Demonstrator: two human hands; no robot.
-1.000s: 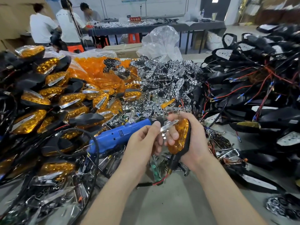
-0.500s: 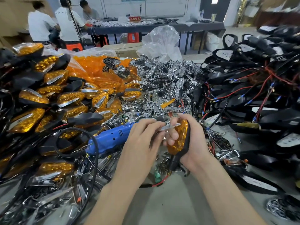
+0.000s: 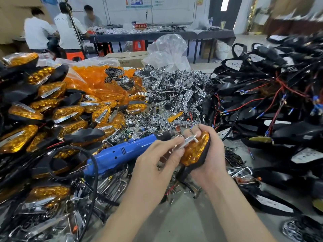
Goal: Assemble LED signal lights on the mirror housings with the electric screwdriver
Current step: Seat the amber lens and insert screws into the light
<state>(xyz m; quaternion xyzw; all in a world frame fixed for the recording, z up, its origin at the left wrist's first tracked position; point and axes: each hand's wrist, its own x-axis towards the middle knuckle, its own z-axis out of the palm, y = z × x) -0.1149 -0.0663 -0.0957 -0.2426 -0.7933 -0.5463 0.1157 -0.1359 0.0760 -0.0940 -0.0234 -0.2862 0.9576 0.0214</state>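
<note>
Left hand (image 3: pixel 157 159): forearm enters from 6 o'clock; thumb and forefinger pinch a chrome trim strip (image 3: pixel 188 140).
Right hand (image 3: pixel 212 154): fingers curled round the mirror housing (image 3: pixel 203 156), amber lens (image 3: pixel 194 149) facing 9 o'clock.
Step in hand: seat the strip flush on the lens with the holes aligned before driving screws.
Electric screwdriver (image 3: pixel 120 153): lies on the pile at 9 o'clock of the hands, apparently unheld, bit toward them.
Chrome reflectors (image 3: pixel 174 88): heaped at 12 o'clock.

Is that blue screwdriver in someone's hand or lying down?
Lying down. The blue screwdriver rests on the parts pile; the left hand pinches a chrome strip, the right hand holds the amber light.
</note>
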